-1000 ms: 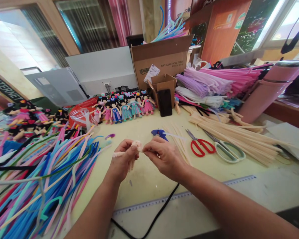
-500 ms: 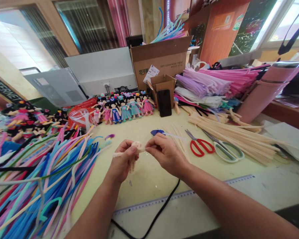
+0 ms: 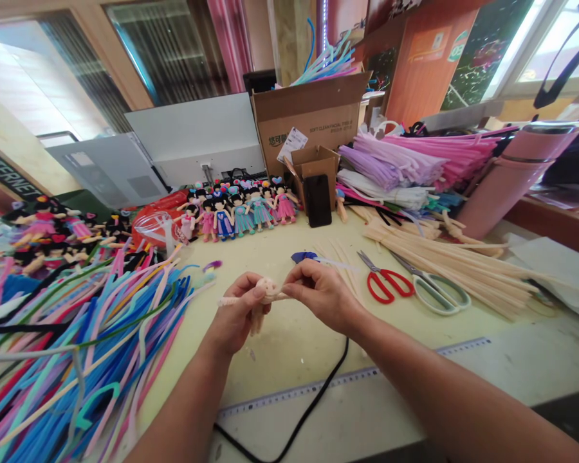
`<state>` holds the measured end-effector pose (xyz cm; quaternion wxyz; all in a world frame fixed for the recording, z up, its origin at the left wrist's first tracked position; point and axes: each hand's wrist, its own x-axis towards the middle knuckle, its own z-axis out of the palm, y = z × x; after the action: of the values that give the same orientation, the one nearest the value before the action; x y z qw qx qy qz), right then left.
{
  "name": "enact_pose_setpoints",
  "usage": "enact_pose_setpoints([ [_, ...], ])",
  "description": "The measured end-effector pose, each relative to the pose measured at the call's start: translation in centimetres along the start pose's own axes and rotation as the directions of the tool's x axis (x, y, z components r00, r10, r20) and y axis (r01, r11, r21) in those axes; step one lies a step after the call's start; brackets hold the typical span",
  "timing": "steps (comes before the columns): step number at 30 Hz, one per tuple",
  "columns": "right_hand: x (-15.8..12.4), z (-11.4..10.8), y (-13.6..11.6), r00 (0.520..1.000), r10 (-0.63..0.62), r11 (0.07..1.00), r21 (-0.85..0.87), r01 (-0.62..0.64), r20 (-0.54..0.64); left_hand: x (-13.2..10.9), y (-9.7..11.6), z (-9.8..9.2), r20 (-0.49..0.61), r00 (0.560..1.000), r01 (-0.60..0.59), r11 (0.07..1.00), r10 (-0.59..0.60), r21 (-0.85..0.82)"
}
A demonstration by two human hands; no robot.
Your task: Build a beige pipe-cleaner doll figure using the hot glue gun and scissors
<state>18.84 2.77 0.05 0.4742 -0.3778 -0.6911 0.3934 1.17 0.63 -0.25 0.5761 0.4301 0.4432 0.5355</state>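
Note:
A small cream doll figure (image 3: 269, 289), bent from fuzzy pipe cleaners, is pinched in my left hand (image 3: 238, 310) above the table. Its rounded head end sticks out past the thumb, one strand points left, and others hang below the fingers. Facing it from the right, my right hand (image 3: 321, 294) has thumb and fingertips closed on a short cream pipe cleaner end (image 3: 282, 296) beside the head. The fingers cover part of that end. Behind the right hand lie a dark blue piece (image 3: 303, 256) and a few loose cream pipe cleaners (image 3: 342, 257).
Red-handled scissors (image 3: 390, 285) and pale green scissors (image 3: 441, 292) lie to the right, near bundled cream pipe cleaners (image 3: 458, 267). Colourful pipe cleaners (image 3: 91, 347) heap at left. Finished dolls (image 3: 244, 217), a phone (image 3: 317, 200) and a pink flask (image 3: 516, 180) stand behind. A ruler (image 3: 313, 388) lies in front.
The doll's rounded head end has turned a little and shows more fully. My right hand stays close beside it, its pinch shifted slightly. The view has barely moved.

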Motion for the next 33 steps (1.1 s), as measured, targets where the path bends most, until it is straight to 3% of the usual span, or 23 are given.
enact_pose_setpoints([
  [11,0.06,-0.09,0.12,1.0,-0.01,1.0,0.02,0.01,0.012,-0.15,0.09,-0.31,0.11,0.993,0.034,0.999,-0.035,0.014],
  [22,0.17,-0.34,0.12,0.994,0.063,0.986,0.146,-0.075,0.087,0.01,-0.27,-0.71,0.182,0.982,0.046,0.999,-0.044,-0.008],
  [33,0.2,-0.71,-0.31,0.986,0.054,0.971,0.222,-0.088,0.155,-0.18,-0.21,-0.92,0.274,0.958,0.094,0.995,-0.084,-0.021],
])
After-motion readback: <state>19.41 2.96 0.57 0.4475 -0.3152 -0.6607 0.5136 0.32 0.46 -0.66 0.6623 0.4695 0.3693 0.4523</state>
